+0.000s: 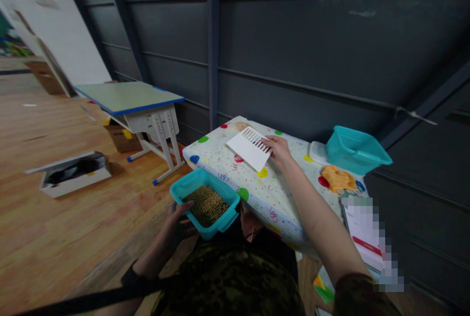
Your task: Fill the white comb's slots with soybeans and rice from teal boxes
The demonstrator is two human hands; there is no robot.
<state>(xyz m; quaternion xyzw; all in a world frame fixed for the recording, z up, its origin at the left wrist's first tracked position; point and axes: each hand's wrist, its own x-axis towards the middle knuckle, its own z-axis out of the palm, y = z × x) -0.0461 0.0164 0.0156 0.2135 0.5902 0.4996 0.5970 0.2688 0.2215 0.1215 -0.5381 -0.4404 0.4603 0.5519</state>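
My left hand (178, 222) is grasping the teal tub (229, 219) by its left side, the thumb lying over the rim and the fingers curling below. The tub is sitting at the near left edge of the desk (273, 193), its right end overlapping that edge in my view; I cannot tell what is supporting it from beneath. Small greenish-brown beans (207, 203) are filling its bottom. My right hand (278, 149) is pinching the white card (246, 148) by its right edge, keeping it flat over the middle of the desk; I cannot tell whether it is touching the cloth cover. A row of dark slots or stripes is running along its far side. Just beyond the card, a tan patch (241, 126) is showing near the far corner. At the right end, a teal bin (358, 152) is standing beside a white lid (317, 152), and an orange cloth (338, 179) is lying crumpled just in front. Partly blurred papers (362, 233) are resting nearer me.
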